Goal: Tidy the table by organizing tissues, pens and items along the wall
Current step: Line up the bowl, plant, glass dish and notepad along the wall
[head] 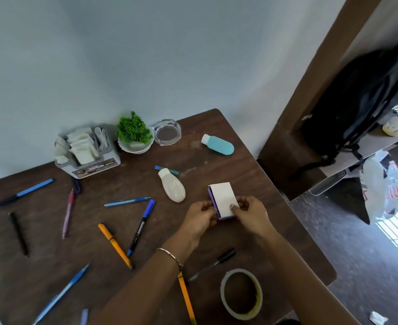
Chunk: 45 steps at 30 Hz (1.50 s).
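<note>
Counts on the bench (252, 174): eleven pens (24, 192), two bottles (172, 186), one box (222, 200), one tape roll (241, 293), one plant (134, 132), one ashtray (167, 132), one tissue caddy (86, 151).

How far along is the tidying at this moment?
Early. Already along the wall: tissue organizer, plant, glass ashtray. In hand: both hands, left hand and right hand, grip a small white-and-purple box. Left: scattered pens, two bottles, tape roll.
</note>
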{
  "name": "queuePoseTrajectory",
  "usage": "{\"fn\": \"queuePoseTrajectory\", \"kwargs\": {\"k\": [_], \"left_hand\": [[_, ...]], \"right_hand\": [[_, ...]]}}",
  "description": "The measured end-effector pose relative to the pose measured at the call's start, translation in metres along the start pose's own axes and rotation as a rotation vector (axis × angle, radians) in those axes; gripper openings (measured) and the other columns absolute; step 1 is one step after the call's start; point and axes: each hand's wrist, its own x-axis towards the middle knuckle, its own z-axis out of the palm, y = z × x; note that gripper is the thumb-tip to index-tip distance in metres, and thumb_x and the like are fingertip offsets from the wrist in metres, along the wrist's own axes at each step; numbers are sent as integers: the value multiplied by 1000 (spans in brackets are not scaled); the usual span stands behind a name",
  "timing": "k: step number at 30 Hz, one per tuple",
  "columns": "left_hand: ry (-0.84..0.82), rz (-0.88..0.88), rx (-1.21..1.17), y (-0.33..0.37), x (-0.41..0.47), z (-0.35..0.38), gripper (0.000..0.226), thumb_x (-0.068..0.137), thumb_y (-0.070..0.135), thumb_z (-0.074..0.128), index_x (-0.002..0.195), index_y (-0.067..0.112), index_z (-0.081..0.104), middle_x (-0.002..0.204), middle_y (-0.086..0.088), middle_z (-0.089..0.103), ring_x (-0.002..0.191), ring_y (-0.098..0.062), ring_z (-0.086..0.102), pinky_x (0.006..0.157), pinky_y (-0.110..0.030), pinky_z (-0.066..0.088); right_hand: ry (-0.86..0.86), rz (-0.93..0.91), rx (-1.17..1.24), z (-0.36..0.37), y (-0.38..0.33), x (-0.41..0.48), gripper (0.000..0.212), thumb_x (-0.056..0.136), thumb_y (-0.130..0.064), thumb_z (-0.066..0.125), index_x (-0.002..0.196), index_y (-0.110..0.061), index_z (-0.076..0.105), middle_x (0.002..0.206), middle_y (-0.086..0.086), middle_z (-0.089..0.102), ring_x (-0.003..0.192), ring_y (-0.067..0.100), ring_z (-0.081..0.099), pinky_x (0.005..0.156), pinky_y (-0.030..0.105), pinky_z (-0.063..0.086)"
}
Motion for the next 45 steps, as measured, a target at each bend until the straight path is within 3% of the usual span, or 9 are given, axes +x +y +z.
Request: {"fn": "queuePoseTrajectory", "kwargs": {"k": [2,6,15,17,21,23,29,34,45], "left_hand": [[39,26,-2,6,4,-8,32,91,3,56,123,6,55,113,-8,66,99,-16,64,73,-22,54],[138,89,-55,28,10,-20,30,88,-1,61,116,8,54,106,-4,64,97,-15,64,70,-20,56],[244,294,-277,87,46,-40,25,88,-6,59,112,1,57,85,-7,64,71,-14,62,58,-19,54],[270,268,-388,100,53,-47,19,91,0,58,109,5,56,83,-9,61,64,-15,58,54,-24,56],[476,166,-688,103,75,-78,20,93,9,58,111,7,50,76,-6,56,52,-15,56,43,-21,52],[594,112,-835,103,84,-95,29,92,14,61,114,8,44,77,-7,51,50,-17,57,40,-21,52],[695,150,-1029,125,103,-126,56,93,14,60,136,14,24,90,-8,47,66,-25,60,59,-35,56],[726,194,-1013,128,114,-133,48,94,-3,47,137,16,35,117,-11,49,75,-25,58,64,-37,55],[846,245,-993,120,122,-124,48,94,-7,41,137,14,42,122,-12,51,76,-22,61,63,-32,57]], "right_hand": [[-25,2,151,0,-12,3,28,87,-18,68,113,-17,58,112,2,65,99,12,61,87,34,55],[-56,-75,240,2,-48,16,29,88,-18,68,112,-23,52,106,-8,58,100,8,57,69,13,48],[-15,-191,393,10,-109,78,25,89,-10,65,110,-18,55,99,-7,61,90,5,61,65,10,50],[16,-201,366,9,-123,105,20,89,-9,64,106,-16,55,97,-4,61,84,6,61,60,11,51],[32,-158,240,13,-146,168,20,82,-15,68,99,-18,58,104,4,65,93,20,64,81,40,58],[49,-151,152,14,-155,194,19,78,-16,70,93,-17,59,97,3,67,90,21,65,82,45,58],[38,-80,108,29,-166,241,18,78,-14,72,90,-12,59,95,9,65,87,25,66,77,45,59],[60,-97,-49,43,-161,254,23,82,-24,72,95,-11,58,96,10,64,86,24,65,82,40,58],[78,-214,-352,42,-162,253,26,84,-34,70,88,-9,67,92,9,69,80,17,60,68,27,42]]}}
